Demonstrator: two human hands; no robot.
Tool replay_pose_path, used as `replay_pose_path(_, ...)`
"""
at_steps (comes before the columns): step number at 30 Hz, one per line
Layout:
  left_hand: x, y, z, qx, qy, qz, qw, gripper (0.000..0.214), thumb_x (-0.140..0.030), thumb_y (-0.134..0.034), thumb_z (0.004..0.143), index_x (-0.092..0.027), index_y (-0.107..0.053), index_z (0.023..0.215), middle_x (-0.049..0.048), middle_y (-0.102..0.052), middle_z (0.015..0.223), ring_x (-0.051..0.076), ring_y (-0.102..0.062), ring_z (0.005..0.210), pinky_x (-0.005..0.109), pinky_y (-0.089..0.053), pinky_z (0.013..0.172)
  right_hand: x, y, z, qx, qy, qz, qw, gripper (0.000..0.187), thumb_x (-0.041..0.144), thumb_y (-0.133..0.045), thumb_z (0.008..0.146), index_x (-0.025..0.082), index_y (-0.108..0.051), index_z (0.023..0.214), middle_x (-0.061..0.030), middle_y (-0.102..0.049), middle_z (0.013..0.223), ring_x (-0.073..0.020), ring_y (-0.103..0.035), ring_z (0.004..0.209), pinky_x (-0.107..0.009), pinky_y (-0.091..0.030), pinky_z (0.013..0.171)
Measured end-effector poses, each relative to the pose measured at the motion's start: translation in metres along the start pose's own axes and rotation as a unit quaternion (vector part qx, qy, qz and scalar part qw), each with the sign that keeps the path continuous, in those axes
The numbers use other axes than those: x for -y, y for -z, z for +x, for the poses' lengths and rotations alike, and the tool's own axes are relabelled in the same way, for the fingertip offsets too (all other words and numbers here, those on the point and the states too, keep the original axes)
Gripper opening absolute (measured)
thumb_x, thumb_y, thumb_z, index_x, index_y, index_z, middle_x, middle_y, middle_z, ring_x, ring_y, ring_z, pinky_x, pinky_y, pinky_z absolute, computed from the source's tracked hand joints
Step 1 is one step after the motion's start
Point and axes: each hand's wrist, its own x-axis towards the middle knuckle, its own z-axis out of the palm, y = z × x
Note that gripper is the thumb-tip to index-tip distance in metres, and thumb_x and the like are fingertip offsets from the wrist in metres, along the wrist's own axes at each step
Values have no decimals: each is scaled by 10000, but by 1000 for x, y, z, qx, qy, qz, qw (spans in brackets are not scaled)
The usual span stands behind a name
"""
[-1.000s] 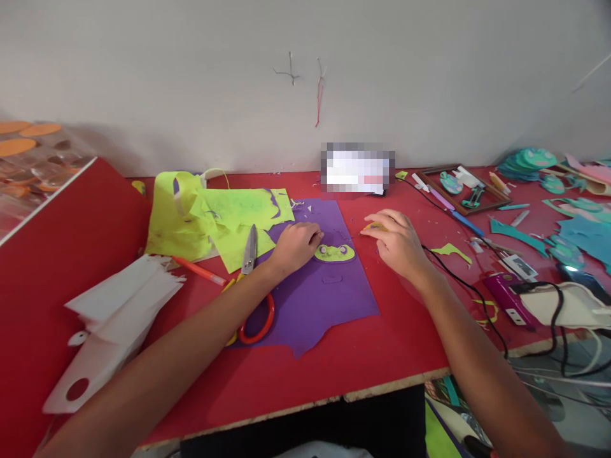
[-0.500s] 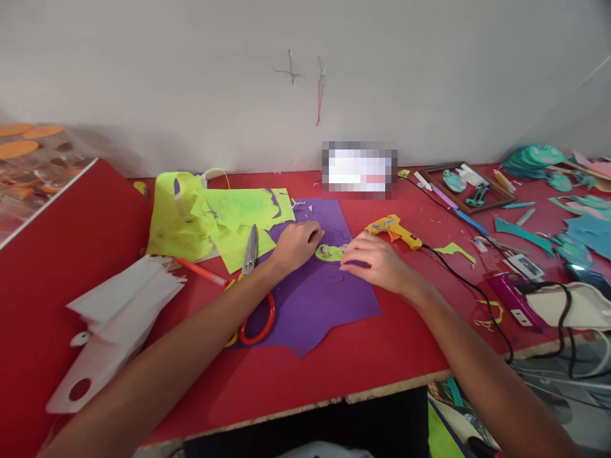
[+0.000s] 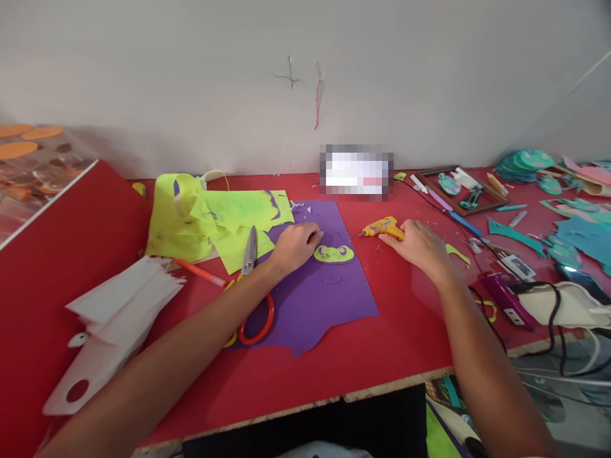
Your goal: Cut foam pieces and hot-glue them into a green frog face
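Note:
A small lime-green felt piece with two round marks, one at each end, lies on a purple sheet. Just left of this piece, my left hand rests on the sheet with curled fingers; what is inside them, if anything, is hidden. My right hand closes around the handle of a yellow hot glue gun, which lies on the red table with its nozzle pointing left. Scissors with red and yellow handles lie partly under my left forearm.
Lime felt sheets and an orange pen are at the left, near white paper pieces. To the right are a wooden frame, teal cutouts, and a purple power strip with cables. A blurred rectangle stands by the wall.
My right hand has moved right, away from the lime piece, onto the glue gun's handle. The lime piece is now fully uncovered. My left hand has hardly moved.

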Motion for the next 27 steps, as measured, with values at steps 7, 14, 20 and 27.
replay_pose_path(7, 1, -1, 0, -3, -2, -1, 1000, 275, -268, -472, 968, -191, -592, 732, 34, -658, 746, 167, -540, 673, 297, -275, 591, 11, 1, 0, -1, -34, 28, 999, 410, 496, -609, 836, 158, -551, 1062, -185, -689, 1027, -341, -652, 919, -348, -384, 635)
replay_pose_path(14, 0, 0, -1, 3, -1, 7, 1000, 268, -276, -467, 970, -192, -613, 761, 48, -683, 778, 179, -566, 696, 302, -288, 596, 24, 3, -2, -37, 23, 224, 974, 266, 468, -635, 811, 230, -520, 841, -33, -635, 744, -225, -587, 687, -308, -358, 593)
replay_pose_path(20, 0, 0, 0, 3, -3, 9, 1000, 272, -278, -466, 974, -189, -634, 779, 58, -698, 802, 185, -585, 713, 302, -314, 608, 43, 10, -14, -16, 59, 283, 957, 408, 603, -622, 839, 241, -450, 762, -12, -584, 704, -193, -551, 634, -311, -368, 574)
replay_pose_path(27, 1, -1, 0, -4, -8, 9, 1000, 276, -277, -470, 972, -189, -615, 755, 54, -691, 780, 181, -578, 697, 303, -303, 601, 47, -2, -15, -84, 121, 179, 973, 398, 568, -692, 803, 230, -500, 890, -81, -655, 864, -262, -628, 759, -330, -387, 589)
